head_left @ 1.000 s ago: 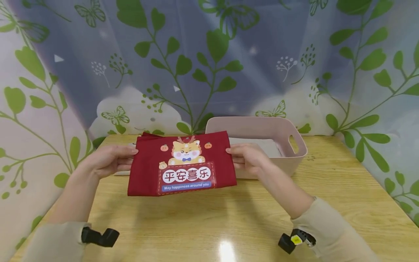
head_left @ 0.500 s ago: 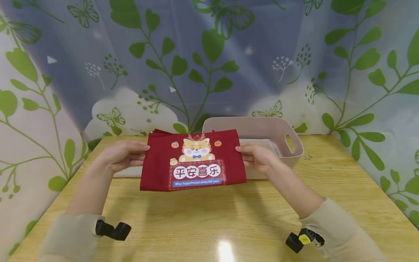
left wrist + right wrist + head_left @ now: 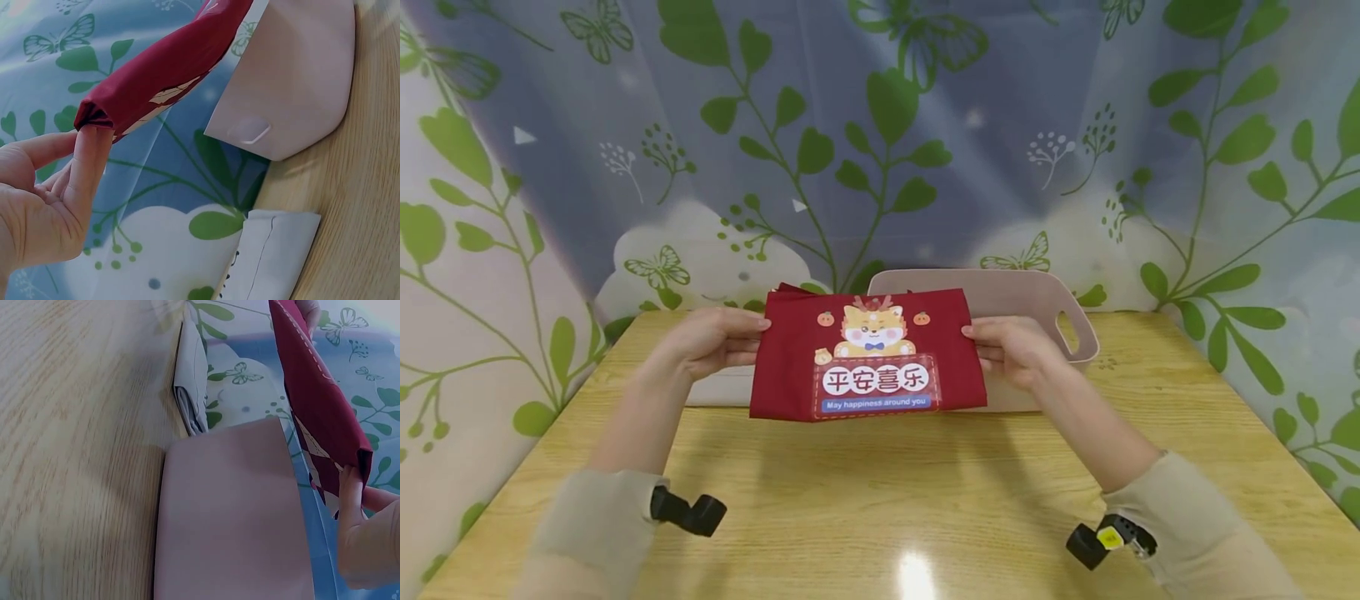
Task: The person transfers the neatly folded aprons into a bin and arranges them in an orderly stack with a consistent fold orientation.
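Holding the red cloth (image 3: 868, 354): both hands bear it in the air above the counter (image 3: 842, 492); the left hand (image 3: 711, 342) pinches its left end between thumb and fingers, and the right hand (image 3: 1011, 350) pinches the right end the same way.
Red cloth's place: raised in front of the basket (image 3: 1007, 285), covering that basket's left part in the head view.
Folds: seemingly finished; layers show at the end, the printed animal faces the person, and a checked pattern shows on the reverse.
Laying down: not yet done, judging by the two pinched ends and the cloth off the counter.
Pale bundle (image 3: 272, 256): folded, resting left of the basket, touched by neither hand.
Basket's inside: mostly hidden behind the red cloth, so whether it holds anything cannot fairly be told.
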A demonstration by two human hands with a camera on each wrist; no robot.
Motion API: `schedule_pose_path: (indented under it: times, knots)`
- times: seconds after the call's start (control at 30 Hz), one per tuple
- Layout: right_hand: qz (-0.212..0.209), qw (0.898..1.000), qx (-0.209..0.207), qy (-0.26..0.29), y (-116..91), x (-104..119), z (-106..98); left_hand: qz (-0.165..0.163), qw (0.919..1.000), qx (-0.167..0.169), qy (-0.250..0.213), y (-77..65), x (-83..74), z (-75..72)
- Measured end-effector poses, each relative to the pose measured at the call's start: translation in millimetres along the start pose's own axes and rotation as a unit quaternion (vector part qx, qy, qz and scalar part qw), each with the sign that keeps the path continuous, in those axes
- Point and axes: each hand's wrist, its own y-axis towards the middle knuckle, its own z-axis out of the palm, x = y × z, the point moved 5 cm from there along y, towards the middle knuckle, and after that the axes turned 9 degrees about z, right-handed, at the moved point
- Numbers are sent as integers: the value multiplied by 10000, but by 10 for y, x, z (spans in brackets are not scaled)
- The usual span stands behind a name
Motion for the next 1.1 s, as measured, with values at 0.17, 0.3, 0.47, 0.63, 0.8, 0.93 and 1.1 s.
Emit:
schedule_pose_path:
  times: [0.17, 0.3, 0.47, 0.63, 0.8, 0.93, 1.1]
  knots:
    - [-32, 10000, -81, -40, 18, 35, -74, 37, 10000, -33, 14, 80, -8, 58]
    - [-92, 9999, -77, 21, 14, 65, -108, 43, 9999, -90, -37, 131, -13, 85]
    - [-101, 9999, -84, 3, 13, 84, -145, -7, 9998, -156, -78, 172, 0, 127]
    - [-86, 9998, -194, -59, 2, 96, -215, 8, 9999, -85, -63, 239, 10, 183]
    - [-7, 9998, -207, -34, -5, 114, -294, 48, 9999, -72, 67, 320, 9, 243]
    - [55, 9997, -220, -51, 1, 132, -366, 6, 9999, -116, 30, 388, 17, 297]
    - [83, 9997, -230, -35, 37, 150, -453, -70, 9998, -181, 35, 478, 36, 361]
